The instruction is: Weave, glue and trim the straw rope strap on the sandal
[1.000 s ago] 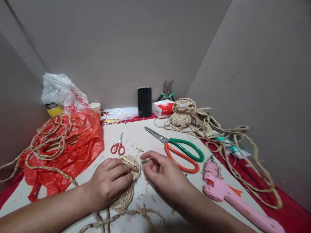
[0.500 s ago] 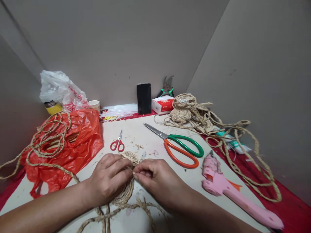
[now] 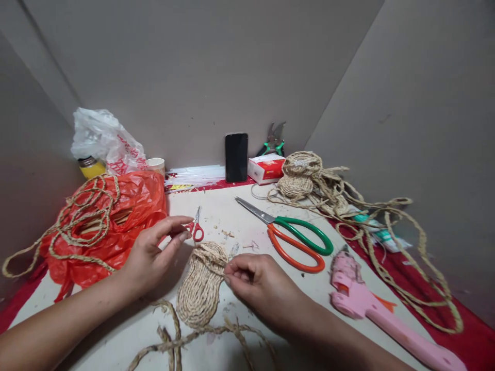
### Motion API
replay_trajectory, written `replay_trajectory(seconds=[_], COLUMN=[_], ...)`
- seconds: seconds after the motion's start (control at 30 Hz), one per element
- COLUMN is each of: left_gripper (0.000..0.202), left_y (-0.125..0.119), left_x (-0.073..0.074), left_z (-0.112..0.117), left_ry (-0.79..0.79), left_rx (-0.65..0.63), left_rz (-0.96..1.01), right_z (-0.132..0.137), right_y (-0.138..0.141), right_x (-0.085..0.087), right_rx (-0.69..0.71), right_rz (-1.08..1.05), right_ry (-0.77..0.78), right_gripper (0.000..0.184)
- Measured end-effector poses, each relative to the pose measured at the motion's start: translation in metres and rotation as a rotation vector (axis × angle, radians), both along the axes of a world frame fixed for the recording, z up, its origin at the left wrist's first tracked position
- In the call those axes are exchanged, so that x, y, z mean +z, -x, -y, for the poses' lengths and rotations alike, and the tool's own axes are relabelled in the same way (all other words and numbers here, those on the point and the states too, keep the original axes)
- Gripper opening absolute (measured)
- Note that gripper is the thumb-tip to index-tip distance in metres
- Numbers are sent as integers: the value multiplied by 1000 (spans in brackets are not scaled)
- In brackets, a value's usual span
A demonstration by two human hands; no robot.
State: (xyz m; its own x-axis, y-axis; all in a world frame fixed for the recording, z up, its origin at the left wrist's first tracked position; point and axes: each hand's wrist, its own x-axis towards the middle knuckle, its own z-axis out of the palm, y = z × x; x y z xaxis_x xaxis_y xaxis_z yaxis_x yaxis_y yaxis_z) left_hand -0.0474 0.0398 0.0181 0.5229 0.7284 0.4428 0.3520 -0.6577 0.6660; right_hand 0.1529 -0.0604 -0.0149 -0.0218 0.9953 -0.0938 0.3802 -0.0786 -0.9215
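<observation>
A small woven straw slipper (image 3: pixel 199 299), sole-shaped with a braided band across its upper part, lies at the middle of the table. My right hand (image 3: pixel 255 281) pinches the band's right end between thumb and fingertips. Off the slipper, my left hand (image 3: pixel 158 250) is held with thumb and forefinger apart, its fingertips by the handles of the small red scissors (image 3: pixel 198 232). It partly covers one handle loop; I see no firm hold on it. Braided straw cord (image 3: pixel 185 340) lies crossed just below the slipper.
Large scissors with green and orange handles (image 3: pixel 297 263) and a pink glue gun (image 3: pixel 348 299) lie to the right. A red plastic bag (image 3: pixel 150 190) with coiled cord is at the left. Behind stand a phone (image 3: pixel 236 157), a tissue pack (image 3: pixel 266 169) and woven straw pieces (image 3: pixel 296 186).
My left hand has let go of the slipper and moved up and left to the small scissors, uncovering the band. My right hand still pinches the band's edge. The view has shifted slightly.
</observation>
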Motion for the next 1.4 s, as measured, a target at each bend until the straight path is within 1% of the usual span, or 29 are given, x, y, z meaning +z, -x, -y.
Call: replay_trajectory(seconds=[0.1,0.2,0.3,0.37,0.43,0.53,0.63,0.7,0.8,0.87,0.97,1.07,1.13,1.2,1.23,1.3,1.37,1.4], left_gripper=[19,22,21,18,16,15,7,10,15,15,14,5,16,29,32,29,27,29], left_y=[-1,-2,-1,-1,-1,-3,-5,-6,-6,-6,-4,-2,-1,-1,-1,-2,-3,-3], left_x=[-7,-9,-5,-4,-4,-9,-16,-19,-22,-23,-23,-19,-16,-14,-13,-12,-12,-12], left_z=[-4,-5,-3,-1,1,2,3,3,3,2,0,1,2,4,4,6,5,5], left_ry=[82,147,219,232,207,154,162,191,228,251,283,265,186,57,-8,-99,-115,-104], left_rx=[14,24,-34,-93,-127,-117,-99,-102,-104,-113,-142,-164,-163,-159,-154,-127,-87,-72], left_rz=[47,28,-100,-219,-322,-394,-397,-384,-360,-342,-329,-369,-406,-428,-437,-460,-480,-480], right_z=[0,-1,-2,-3,-4,-4,-6,-7,-10,-11,-11,-9,-7,-4,-2,0,1,1], right_y=[-2,-3,-5,-8,-10,-11,-11,-11,-12,-13,-13,-8,-4,0,1,2,3,2], right_x=[-2,1,6,8,8,4,2,2,3,2,-2,-4,-5,-6,-6,-6,-5,-6], right_rx=[26,33,57,84,104,105,71,65,62,49,20,-76,-119,-104,-87,-53,-32,-27], right_rz=[18,-43,-122,-204,-319,-500,-652,-727,-763,-755,-714,-615,-519,-373,-268,-35,157,217], right_ry=[-18,28,101,166,238,381,486,528,581,582,555,454,340,221,154,12,-128,-184], right_gripper=[14,12,11,10,13,20,24,25,27,28,28,25,21,18,17,18,19,19])
